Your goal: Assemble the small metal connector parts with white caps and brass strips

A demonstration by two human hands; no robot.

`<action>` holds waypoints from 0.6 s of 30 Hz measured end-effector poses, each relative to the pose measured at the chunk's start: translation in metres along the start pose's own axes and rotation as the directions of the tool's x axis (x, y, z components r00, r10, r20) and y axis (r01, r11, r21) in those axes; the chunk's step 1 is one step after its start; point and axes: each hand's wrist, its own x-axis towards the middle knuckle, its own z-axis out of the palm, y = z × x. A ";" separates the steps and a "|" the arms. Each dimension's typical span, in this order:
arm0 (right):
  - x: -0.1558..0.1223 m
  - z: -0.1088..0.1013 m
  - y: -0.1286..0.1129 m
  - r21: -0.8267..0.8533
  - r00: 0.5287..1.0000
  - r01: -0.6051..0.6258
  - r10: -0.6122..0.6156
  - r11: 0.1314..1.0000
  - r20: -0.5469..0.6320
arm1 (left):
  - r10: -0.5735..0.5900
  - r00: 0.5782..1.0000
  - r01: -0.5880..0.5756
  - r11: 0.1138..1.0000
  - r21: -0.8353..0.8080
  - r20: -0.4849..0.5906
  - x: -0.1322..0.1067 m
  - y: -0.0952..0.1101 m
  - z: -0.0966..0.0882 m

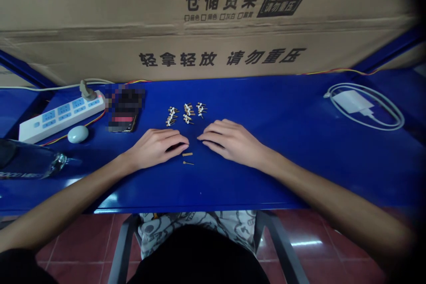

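My left hand rests on the blue table, fingers lightly bent and the thumb tip close to the index tip; nothing shows in it. Across a small gap, my right hand lies with its fingers stretched toward the left one, thumb apart and nothing visible in its grasp. Just below my left fingertips are a small flat brass-coloured strip and a thin brass-coloured pin with a thicker end. Beyond both hands sit small white-and-brass parts in a left cluster, a middle cluster and a right cluster.
At the left are a white power strip, a phone, a pale rounded case and a clear bottle lying down. A white charger with coiled cable lies at right. A large cardboard box stands behind the table.
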 end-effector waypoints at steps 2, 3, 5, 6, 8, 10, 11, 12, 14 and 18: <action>0.001 0.000 -0.006 0.056 0.998 0.051 -0.052 0.997 0.016 | 0.002 1.000 -0.002 1.000 0.016 -0.003 0.000 0.002 0.001; 0.002 0.000 -0.009 0.077 0.997 0.074 -0.076 0.994 0.022 | 0.005 1.000 -0.005 1.000 0.017 -0.003 0.000 0.003 0.002; 0.003 0.002 -0.013 0.105 0.994 0.108 -0.111 0.989 0.024 | 0.023 1.000 -0.023 1.000 0.018 0.001 0.001 0.005 0.003; 0.004 0.004 -0.014 0.116 0.993 0.118 -0.121 0.986 0.014 | 0.035 0.999 -0.035 0.999 0.017 0.007 0.001 0.006 0.004; 0.004 0.007 -0.016 0.145 0.992 0.128 -0.126 0.981 -0.019 | 0.042 0.999 -0.042 0.999 0.002 0.016 0.001 0.008 0.006; 0.004 0.011 -0.016 0.179 0.991 0.128 -0.121 0.975 -0.053 | 0.011 1.000 -0.010 0.999 -0.050 0.016 0.001 0.009 0.007; 0.004 0.013 -0.016 0.193 0.991 0.124 -0.113 0.973 -0.068 | -0.011 1.000 0.012 0.996 -0.085 0.013 0.001 0.010 0.008; 0.004 0.014 -0.016 0.203 0.991 0.119 -0.105 0.972 -0.080 | -0.033 0.999 0.034 0.992 -0.121 0.011 0.002 0.010 0.008; 0.005 0.015 -0.016 0.217 0.991 0.108 -0.087 0.970 -0.103 | -0.082 0.997 0.082 0.980 -0.181 0.007 0.002 0.011 0.008; 0.005 0.015 -0.016 0.236 0.989 0.079 -0.046 0.968 -0.141 | -0.213 0.976 0.198 0.949 -0.246 -0.036 0.005 0.013 0.008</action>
